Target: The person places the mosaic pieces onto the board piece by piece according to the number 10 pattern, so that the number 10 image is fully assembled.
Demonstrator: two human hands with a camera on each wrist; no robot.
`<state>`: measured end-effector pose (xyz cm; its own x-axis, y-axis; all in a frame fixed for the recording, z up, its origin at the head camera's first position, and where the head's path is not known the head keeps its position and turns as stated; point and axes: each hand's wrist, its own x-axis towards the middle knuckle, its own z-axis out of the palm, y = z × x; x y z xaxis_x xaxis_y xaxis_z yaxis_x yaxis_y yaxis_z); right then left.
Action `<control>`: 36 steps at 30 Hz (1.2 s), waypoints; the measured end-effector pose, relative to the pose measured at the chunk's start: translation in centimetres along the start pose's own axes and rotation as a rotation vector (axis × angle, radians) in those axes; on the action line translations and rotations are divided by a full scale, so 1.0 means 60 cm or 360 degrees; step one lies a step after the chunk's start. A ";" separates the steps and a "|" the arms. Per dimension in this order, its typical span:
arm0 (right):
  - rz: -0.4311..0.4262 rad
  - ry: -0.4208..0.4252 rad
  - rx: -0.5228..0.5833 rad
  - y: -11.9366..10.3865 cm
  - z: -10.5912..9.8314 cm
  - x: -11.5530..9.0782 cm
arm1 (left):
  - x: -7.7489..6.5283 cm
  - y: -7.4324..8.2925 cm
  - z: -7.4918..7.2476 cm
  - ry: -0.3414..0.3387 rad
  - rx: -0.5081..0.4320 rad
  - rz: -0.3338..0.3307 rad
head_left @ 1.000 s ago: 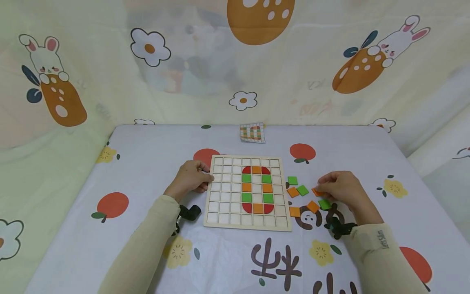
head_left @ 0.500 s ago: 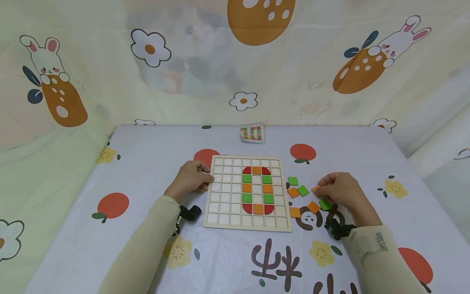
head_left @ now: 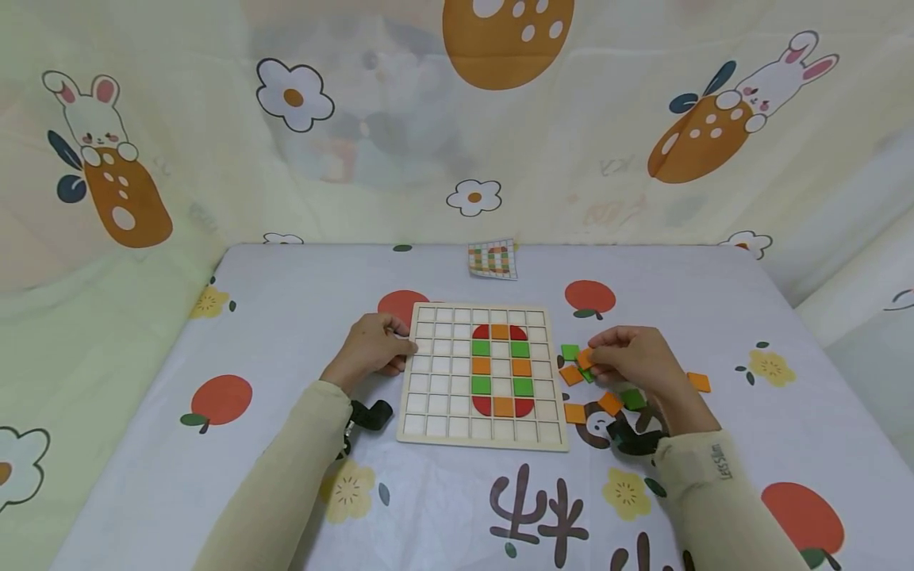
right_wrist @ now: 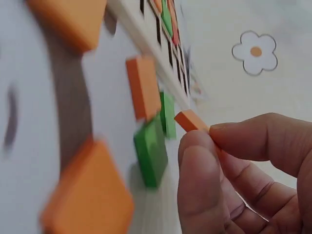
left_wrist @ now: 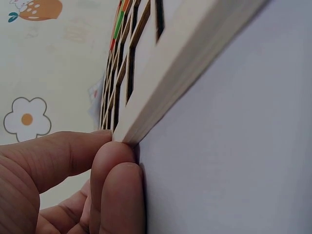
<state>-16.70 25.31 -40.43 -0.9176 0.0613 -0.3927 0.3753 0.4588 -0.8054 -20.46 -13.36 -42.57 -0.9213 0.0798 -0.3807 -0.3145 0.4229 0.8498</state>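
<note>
A wooden grid board (head_left: 437,404) lies mid-table. Red rounded corners with orange and green square tiles form an upright ring in its right half. My left hand (head_left: 369,347) pinches the board's left edge; in the left wrist view, thumb and fingertips meet at the frame. Between thumb and index finger, my right hand (head_left: 635,361) holds an orange square tile (right_wrist: 192,121), just right of the board. Beneath and beside it lie a green tile (right_wrist: 152,151), another green tile (head_left: 570,351) and an orange tile (head_left: 570,375).
Nearer my right wrist lie an orange tile (head_left: 610,404), a green tile (head_left: 632,399) and an orange tile (head_left: 574,414) by the board's edge. One orange tile (head_left: 699,382) lies right of that wrist. A small pattern card (head_left: 492,259) stands behind the board.
My right hand has moved left toward the board with the orange tile pinched in it. An orange tile right of that wrist has come into view. The left hand keeps its place.
</note>
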 end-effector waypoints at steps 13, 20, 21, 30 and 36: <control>0.0004 -0.0133 0.0265 -0.060 0.061 0.027 | -0.002 0.000 -0.002 0.0004 -0.0008 -0.0009; 0.0051 -0.0192 0.0321 -0.084 0.093 0.045 | -0.002 0.001 -0.002 0.0000 0.0004 0.0006; 0.0057 -0.0198 0.0320 -0.086 0.098 0.048 | -0.001 0.000 -0.002 0.0001 0.0008 0.0010; -0.0019 -0.0294 0.0397 -0.111 0.141 0.063 | -0.001 -0.002 -0.003 0.0010 0.0012 0.0006; -0.0075 -0.0355 0.0469 -0.132 0.173 0.064 | 0.000 -0.002 -0.002 0.0008 0.0010 -0.0001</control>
<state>-21.86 12.73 -40.18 -0.8959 -0.1634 -0.4130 0.3846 0.1799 -0.9054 -20.47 -13.51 -42.61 -0.9222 0.0752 -0.3793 -0.3135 0.4288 0.8473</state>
